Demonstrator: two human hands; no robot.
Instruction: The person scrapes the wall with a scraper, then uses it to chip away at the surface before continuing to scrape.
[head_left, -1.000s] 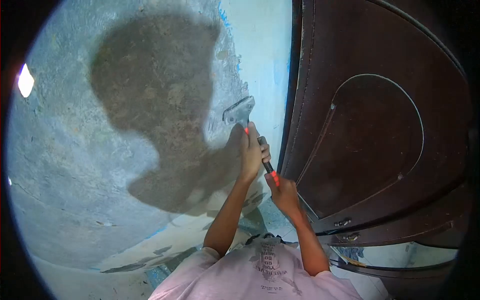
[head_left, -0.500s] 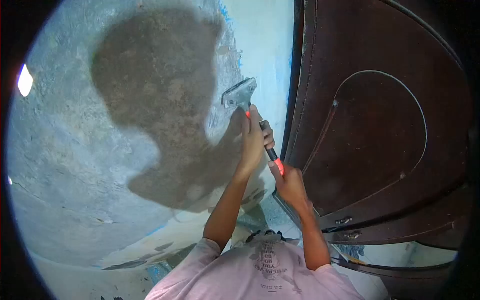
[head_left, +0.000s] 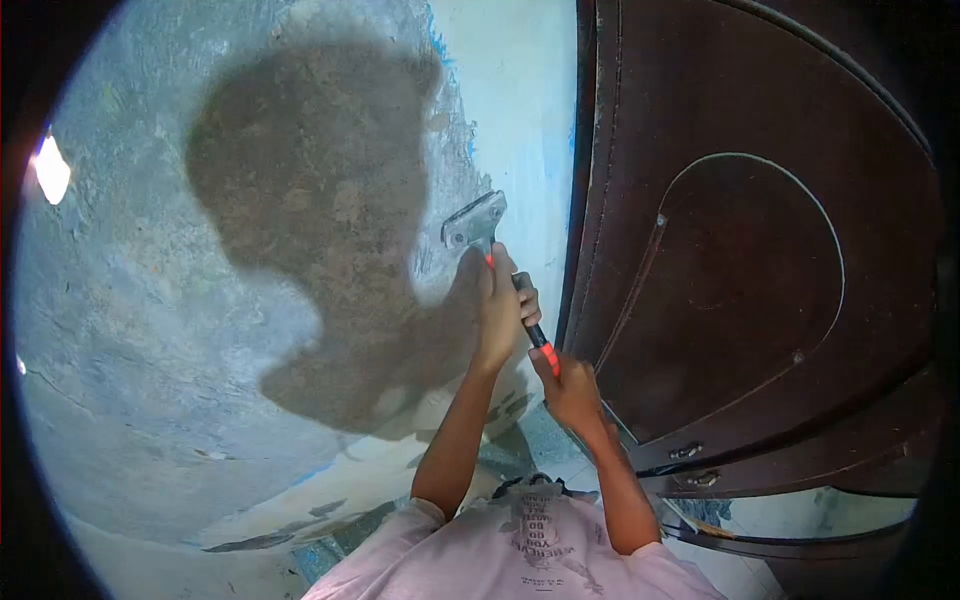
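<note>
A scraper with a metal blade (head_left: pixel 474 220) and a black-and-orange handle (head_left: pixel 536 340) is pressed against a wall (head_left: pixel 180 330). My left hand (head_left: pixel 503 303) grips the upper part of the handle just below the blade. My right hand (head_left: pixel 572 392) grips the lower end of the handle. The blade rests at the border between the bare grey scraped surface and a strip of light blue paint (head_left: pixel 520 110) beside the door frame.
A dark brown wooden door (head_left: pixel 760 250) with a curved inlay stands right of the hands, metal fittings (head_left: pixel 690 452) near its lower part. My shadow (head_left: pixel 320 230) falls on the wall. Patches of pale paint (head_left: pixel 330 480) remain low on the wall.
The scraper and both hands went up the wall, then came back down to about where they were one second ago.
</note>
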